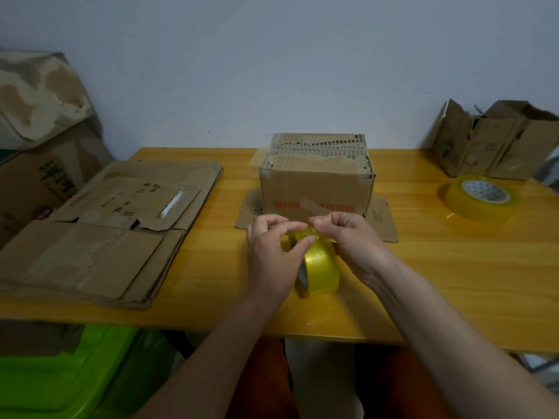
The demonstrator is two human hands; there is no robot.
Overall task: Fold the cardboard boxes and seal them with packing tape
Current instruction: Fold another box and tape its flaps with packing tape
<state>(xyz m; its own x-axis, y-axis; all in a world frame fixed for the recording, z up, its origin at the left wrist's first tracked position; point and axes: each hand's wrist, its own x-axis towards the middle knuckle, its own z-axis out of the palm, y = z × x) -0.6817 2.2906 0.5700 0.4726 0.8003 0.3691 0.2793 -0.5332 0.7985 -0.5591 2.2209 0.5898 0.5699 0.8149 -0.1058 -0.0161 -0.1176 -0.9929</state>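
Hands are gripping the tape roll (319,267): left hand (272,252) clasping its side, right hand (348,237) pinching its top edge before the box (317,182).

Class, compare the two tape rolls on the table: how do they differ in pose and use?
The near tape roll stands on edge, gripped by the left hand and right hand; the far tape roll lies flat, untouched, at the table's right. The far roll's core faces up; the near roll's faces sideways. Both are yellowish, translucent.
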